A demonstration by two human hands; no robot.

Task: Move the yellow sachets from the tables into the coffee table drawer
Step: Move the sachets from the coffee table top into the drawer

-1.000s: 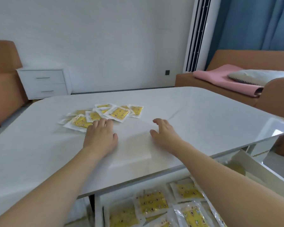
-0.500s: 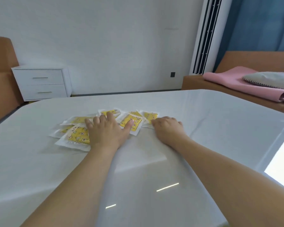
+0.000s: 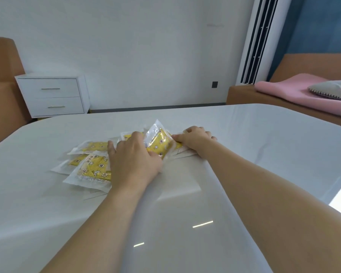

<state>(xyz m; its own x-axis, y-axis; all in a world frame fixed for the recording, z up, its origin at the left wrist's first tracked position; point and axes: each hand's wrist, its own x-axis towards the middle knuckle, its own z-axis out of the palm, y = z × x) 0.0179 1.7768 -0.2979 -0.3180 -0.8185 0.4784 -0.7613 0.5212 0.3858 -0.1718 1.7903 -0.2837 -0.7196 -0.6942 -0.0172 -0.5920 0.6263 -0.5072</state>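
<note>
Change: half a second ago both hands lay flat at the near edge of the sachets; one sachet now stands tilted off the tabletop between them.
Meaning: judged as the gathering step under way; the pile is being bunched for a lift, and the drawer is out of view.
Left hand: palm down over the middle of the pile, fingers spread and slightly bent, thumb side against the raised sachet; whether it grips cannot be told.
Right hand: at 3 o'clock of the pile, fingers curled over the sachet edges there, pinching or pressing them toward the left hand.
Sachets, location: all at the centre of the tabletop, overlapping; the flat group spreads to 9 o'clock of the left hand.
Count, sachets: about six visible, one raised, roughly four flat at left, at least one under the right hand; others may be hidden beneath the hands.
Count, hands: two, both on the pile.
</note>
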